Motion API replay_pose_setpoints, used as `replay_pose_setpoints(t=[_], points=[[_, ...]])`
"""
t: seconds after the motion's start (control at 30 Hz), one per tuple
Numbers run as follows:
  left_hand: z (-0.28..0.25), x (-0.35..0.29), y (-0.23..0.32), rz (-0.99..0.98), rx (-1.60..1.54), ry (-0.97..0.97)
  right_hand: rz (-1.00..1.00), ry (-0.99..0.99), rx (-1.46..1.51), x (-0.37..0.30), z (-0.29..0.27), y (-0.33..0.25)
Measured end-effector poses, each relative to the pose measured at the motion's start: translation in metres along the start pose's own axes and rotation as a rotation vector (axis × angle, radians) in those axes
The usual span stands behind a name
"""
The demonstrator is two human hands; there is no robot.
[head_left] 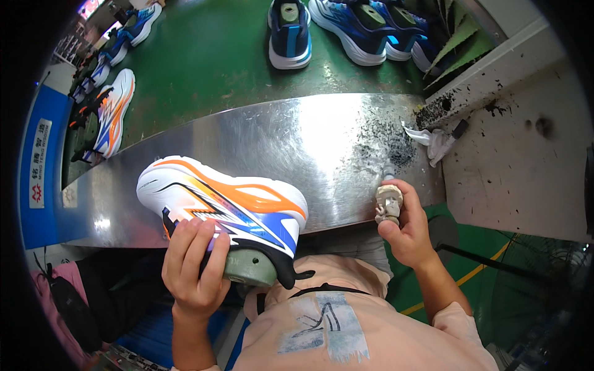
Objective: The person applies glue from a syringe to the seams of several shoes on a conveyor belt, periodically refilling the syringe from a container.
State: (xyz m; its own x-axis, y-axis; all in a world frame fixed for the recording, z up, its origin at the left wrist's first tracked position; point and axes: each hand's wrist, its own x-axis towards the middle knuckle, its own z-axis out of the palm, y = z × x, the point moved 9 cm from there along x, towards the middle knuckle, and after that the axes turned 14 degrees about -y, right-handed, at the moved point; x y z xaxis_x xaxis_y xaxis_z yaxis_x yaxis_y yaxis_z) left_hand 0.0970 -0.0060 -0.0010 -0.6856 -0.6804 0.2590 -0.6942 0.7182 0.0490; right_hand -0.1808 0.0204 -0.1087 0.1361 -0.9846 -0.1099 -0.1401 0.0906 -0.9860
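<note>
My left hand (197,263) is closed round a white running shoe (238,207) with orange, blue and purple patterning. The shoe is tipped on its side, its sole edge facing away from me and its toe to the left. A green shoe last (250,267) fills its opening, and a black heel loop hangs near my shirt. In my right hand (408,226) is a small, lumpy off-white tool (388,204) with a pale tip pointing away from me, over the metal sheet's front right part. The tool's exact kind cannot be made out. Shoe and tool are apart.
A shiny metal sheet (247,130) fronts the green bench (204,68). Dark blue shoes (289,37) stand at the back; more white-orange shoes (114,114) line the left. Black smears, crumpled white tissue (436,142) and a stained pale panel (520,142) are at the right.
</note>
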Motion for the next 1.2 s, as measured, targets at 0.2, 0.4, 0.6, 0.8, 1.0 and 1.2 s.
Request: replay_pose_setpoints(t=[0.2, 0.4, 0.6, 0.8, 1.0, 1.2], points=[[-0.003, -0.007, -0.001, -0.019, 0.014, 0.007, -0.039, 0.021, -0.008, 0.007, 0.007, -0.009], [-0.005, 0.007, -0.008, 0.003, -0.034, -0.027, 0.013, 0.014, 0.048, 0.009, 0.01, -0.008], [-0.006, 0.031, -0.016, -0.009, -0.099, -0.069, -0.006, 0.027, 0.025, 0.007, 0.006, -0.006], [-0.004, 0.037, -0.014, -0.008, -0.106, -0.089, -0.034, -0.05, 0.068, 0.033, 0.014, -0.015], [-0.007, 0.036, -0.013, -0.002, -0.091, -0.078, -0.069, -0.302, 0.16, 0.113, 0.066, -0.037], [-0.006, 0.045, -0.015, 0.031, -0.121, -0.091, -0.069, -0.414, 0.015, 0.138, 0.077, -0.037]])
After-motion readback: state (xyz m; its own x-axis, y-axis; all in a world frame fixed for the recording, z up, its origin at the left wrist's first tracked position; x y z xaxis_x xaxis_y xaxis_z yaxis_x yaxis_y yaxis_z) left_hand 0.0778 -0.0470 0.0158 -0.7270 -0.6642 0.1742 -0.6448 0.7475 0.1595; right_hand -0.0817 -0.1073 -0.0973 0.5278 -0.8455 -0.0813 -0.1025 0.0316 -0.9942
